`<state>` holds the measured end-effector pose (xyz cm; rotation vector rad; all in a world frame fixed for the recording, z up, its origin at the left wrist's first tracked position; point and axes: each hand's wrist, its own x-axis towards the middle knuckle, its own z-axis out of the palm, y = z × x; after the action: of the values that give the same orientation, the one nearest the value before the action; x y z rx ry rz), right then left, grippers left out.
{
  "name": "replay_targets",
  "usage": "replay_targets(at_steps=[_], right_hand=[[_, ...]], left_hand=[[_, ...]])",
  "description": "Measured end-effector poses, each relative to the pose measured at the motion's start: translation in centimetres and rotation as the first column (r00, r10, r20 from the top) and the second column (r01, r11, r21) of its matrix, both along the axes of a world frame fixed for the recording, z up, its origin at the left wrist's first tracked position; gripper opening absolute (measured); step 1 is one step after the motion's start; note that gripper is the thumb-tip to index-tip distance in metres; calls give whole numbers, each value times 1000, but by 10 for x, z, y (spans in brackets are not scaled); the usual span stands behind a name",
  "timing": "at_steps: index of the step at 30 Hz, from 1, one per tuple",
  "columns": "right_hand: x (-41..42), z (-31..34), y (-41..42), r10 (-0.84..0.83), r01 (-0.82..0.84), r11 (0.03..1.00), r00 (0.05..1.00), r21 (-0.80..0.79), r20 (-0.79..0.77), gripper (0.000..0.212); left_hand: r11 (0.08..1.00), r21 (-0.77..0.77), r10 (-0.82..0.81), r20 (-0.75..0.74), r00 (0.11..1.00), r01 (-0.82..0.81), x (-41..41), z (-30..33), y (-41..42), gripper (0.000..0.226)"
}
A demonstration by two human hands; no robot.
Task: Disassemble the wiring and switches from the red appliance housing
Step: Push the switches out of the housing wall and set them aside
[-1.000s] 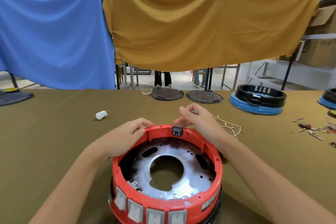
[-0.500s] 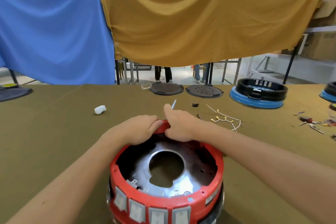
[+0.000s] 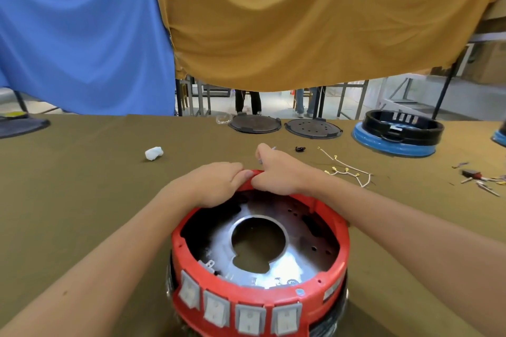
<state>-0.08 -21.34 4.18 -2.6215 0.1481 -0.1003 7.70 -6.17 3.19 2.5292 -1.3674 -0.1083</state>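
The round red appliance housing point(image 3: 332, 243) stands near the table's front edge, open side up, with a shiny metal plate point(image 3: 276, 268) and a centre hole inside. Several pale rocker switches point(image 3: 241, 309) line its near wall. My left hand point(image 3: 216, 183) curls over the far rim. My right hand point(image 3: 279, 169) grips the same rim right beside it, thumb raised, with a thin grey tool tip point(image 3: 272, 148) showing past the fingers. The black switch at the far rim is hidden under both hands. Loose white wires point(image 3: 347, 169) lie to the right of my right hand.
A white wad point(image 3: 154, 152) lies at the left. Two dark round plates point(image 3: 254, 123) point(image 3: 313, 128) and a black-and-blue housing point(image 3: 397, 134) sit at the far edge. A small black part point(image 3: 300, 148) lies beyond the hands. Small tools and terminals point(image 3: 479, 178) lie at the right.
One second ago the hands were apart on the far rim with the black switch showing between them. They have since closed together over that spot and hold there.
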Motion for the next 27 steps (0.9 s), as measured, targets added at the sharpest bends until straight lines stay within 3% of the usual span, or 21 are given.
replay_targets(at_steps=[4, 6, 9, 10, 12, 14, 17, 24, 27], right_hand=[[3, 0, -2, -9, 6, 996, 1000, 94, 26, 34], [0, 3, -5, -33, 26, 971, 999, 237, 26, 38], [-10, 17, -15, -67, 87, 819, 996, 567, -55, 24], [-13, 22, -18, -51, 99, 803, 994, 588, -98, 20], [-14, 33, -20, -10, 68, 908, 990, 414, -142, 27], [-12, 37, -14, 49, -31, 993, 985, 110, -168, 42], [-11, 26, -5, 116, -140, 976, 982, -168, -147, 47], [-13, 5, -8, 111, -106, 993, 989, -53, 97, 44], [-15, 5, -11, 43, -67, 978, 991, 196, 125, 45]], left_hand=[[1000, -6, 5, -4, 1000, -5, 1, -1, 0, 39], [1000, -9, 3, -8, 1000, -3, 1, -1, 0, 39], [1000, -8, -1, -3, 1000, 0, 1, 0, 0, 39], [1000, -9, -2, -4, 1000, 2, 0, -1, 0, 39], [1000, -14, -2, -10, 1000, 2, 0, -1, 0, 39], [1000, -21, 2, -20, 1000, -2, 1, -1, 1, 39], [1000, -17, 5, -23, 1000, -6, 0, 0, 2, 40], [1000, -11, -10, -13, 1000, 10, -1, 1, 2, 40], [1000, -11, -27, 17, 1000, 27, -1, 1, 2, 38]])
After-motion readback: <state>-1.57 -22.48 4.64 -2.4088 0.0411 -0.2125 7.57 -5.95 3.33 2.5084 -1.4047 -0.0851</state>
